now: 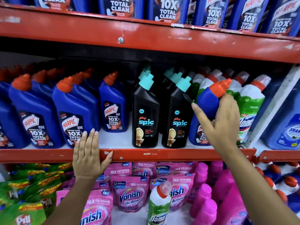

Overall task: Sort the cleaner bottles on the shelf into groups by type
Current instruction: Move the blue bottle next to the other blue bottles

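Note:
On the middle shelf stand blue Harpic bottles (74, 111) with red caps at the left, two black Spic bottles (145, 117) with teal caps in the middle, and white-green Domex bottles (250, 101) at the right. My right hand (222, 120) grips one blue Harpic bottle (209, 101) that stands between the Spic and Domex bottles, tilted left. My left hand (88, 153) lies flat on the red shelf edge (162, 154), fingers apart, touching the base of a Harpic bottle.
Above is another red shelf (146, 38) carrying more Harpic bottles. Below lie pink Vanish pouches (129, 195), green Pril packs (32, 200), pink bottles (204, 200) and one Domex bottle (159, 203). A light blue bottle (287, 127) stands at the far right.

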